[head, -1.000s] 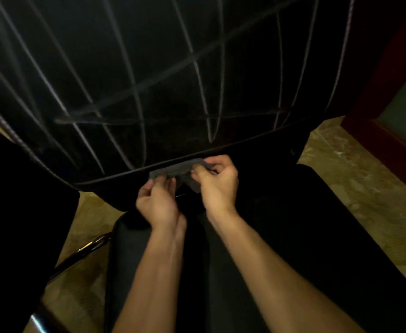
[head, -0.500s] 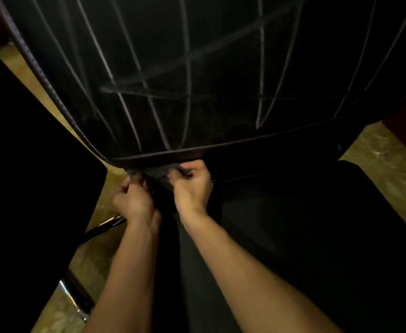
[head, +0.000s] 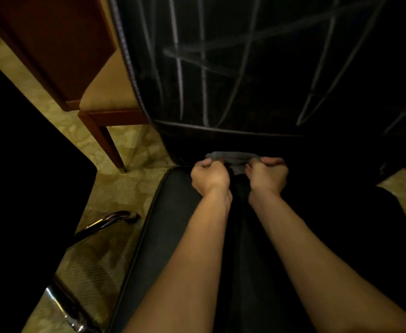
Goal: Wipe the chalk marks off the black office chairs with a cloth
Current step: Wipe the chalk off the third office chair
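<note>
A black office chair fills the view. Its backrest carries many crossing white chalk lines, and its seat lies below my arms. A small grey cloth is stretched between my two hands just under the backrest's lower seam. My left hand grips the cloth's left end with curled fingers. My right hand grips its right end the same way. Both hands hover over the back of the seat, close to the backrest.
A wooden chair with a tan seat stands at the upper left on patterned carpet. A chrome armrest or frame of another chair curves at the lower left, beside a large dark shape.
The view has swung so the backrest now sits to the right and the wooden chair shows. My hands kept hold of the cloth, pulled it wider apart, and sit lower against the backrest.
</note>
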A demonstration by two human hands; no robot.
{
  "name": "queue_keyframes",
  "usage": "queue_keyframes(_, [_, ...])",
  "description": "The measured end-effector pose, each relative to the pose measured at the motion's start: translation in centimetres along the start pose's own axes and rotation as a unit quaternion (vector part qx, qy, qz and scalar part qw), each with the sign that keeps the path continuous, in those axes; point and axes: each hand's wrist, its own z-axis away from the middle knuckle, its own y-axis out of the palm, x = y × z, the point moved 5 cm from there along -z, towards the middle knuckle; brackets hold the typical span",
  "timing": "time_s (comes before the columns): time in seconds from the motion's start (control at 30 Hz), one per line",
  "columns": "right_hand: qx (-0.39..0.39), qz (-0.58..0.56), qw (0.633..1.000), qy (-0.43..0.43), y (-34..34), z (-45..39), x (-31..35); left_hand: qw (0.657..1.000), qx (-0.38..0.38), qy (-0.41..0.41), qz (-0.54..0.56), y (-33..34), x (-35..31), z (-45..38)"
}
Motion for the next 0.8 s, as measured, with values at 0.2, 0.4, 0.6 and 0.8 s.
queue_keyframes(0.2, [0.062,-0.045,0.996,0.054,7.0,3.9,-0.6,0.991,-0.020,-0.001,0.135,-2.5,-4.4,-5.9])
queue_keyframes(0.4, [0.020,-0.062,0.998,0.013,1.4,1.5,0.1,0.998,0.012,0.050,0.023,1.4,-1.5,-4.1])
queue_keyframes(0.6, [-0.106,-0.122,0.987,-0.026,-11.7,-1.3,3.7,0.983,0.161,-0.001,-0.085,8.5,4.6,4.6])
queue_keyframes(0.8, [-0.139,-0.085,0.984,-0.066,-22.8,-1.2,5.0,0.968,0.213,-0.023,-0.129,11.9,9.9,12.8])
